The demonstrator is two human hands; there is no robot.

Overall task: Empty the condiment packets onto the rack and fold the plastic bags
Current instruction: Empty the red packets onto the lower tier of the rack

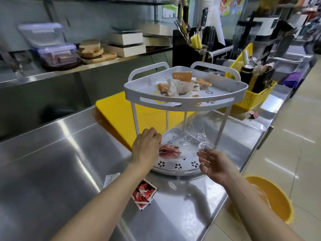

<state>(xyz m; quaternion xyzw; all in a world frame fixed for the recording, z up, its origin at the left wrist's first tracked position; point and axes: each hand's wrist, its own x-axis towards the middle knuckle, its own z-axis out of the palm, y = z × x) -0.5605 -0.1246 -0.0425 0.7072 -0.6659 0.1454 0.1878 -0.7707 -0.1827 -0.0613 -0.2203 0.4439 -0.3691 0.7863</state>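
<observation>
Standing on steel tabletop point(52, 162): white two-tier corner rack point(185, 100). Left hand point(147, 146) curling over red condiment packets point(169, 151) lying on lower tier. Right hand point(214, 166) spreading wide, touching clear plastic bag point(196, 136). Orange and white packets point(180, 85) sitting on upper tier; more red packets point(143, 193) lying on tabletop.

Packets point(180, 84) lie on the rack's point(185, 100) upper shelf; more, seemingly, on the lower shelf point(175, 166).
</observation>
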